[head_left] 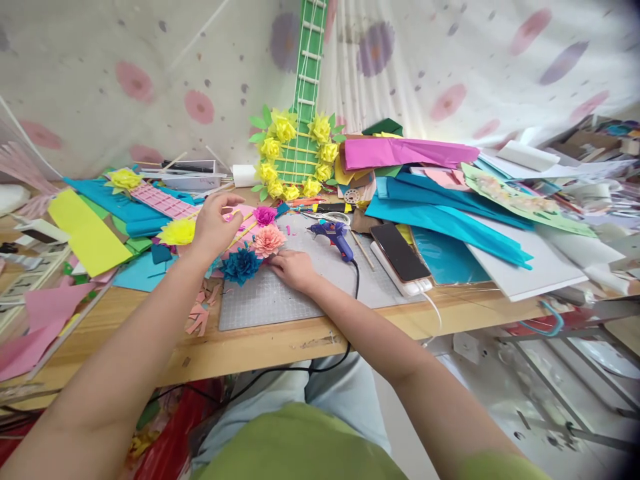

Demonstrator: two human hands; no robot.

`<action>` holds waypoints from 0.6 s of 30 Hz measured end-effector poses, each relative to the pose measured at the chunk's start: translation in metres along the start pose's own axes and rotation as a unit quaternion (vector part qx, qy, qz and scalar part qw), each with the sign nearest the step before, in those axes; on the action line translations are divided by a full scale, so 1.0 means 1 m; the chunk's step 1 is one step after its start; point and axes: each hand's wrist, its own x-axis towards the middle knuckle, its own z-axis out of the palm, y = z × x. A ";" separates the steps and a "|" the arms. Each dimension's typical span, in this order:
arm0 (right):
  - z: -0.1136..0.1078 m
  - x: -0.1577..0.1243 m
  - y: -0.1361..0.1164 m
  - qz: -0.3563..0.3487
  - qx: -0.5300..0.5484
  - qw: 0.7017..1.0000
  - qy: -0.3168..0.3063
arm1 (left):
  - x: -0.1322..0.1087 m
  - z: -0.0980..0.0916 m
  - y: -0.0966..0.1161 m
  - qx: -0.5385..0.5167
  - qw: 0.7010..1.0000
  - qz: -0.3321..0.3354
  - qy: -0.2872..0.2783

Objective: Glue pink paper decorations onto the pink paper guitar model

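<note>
A pink paper guitar lies aslant on the table, its gridded neck (163,199) pointing to the upper left. On its body are a magenta paper flower (265,215), a salmon one (269,241), a dark blue one (241,265) and a yellow one (179,231). Above the body, my left hand (216,223) is raised with curved fingers apart, and nothing shows in them. My right hand (295,269) rests on the grey cutting mat (280,310), its closed fingers at the guitar's edge beside the salmon flower. The fingertips are partly hidden.
A blue glue gun (334,235) lies on the mat, its black cord trailing over the table's front edge. Right of it are a phone (400,252) and blue paper sheets (450,207). A green paper guitar (295,163) with yellow flowers stands behind. Pink scraps (199,317) lie in front.
</note>
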 end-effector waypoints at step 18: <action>-0.014 -0.032 0.020 0.143 0.070 0.987 0.028 | -0.101 0.074 0.034 -0.097 0.992 0.018 -0.074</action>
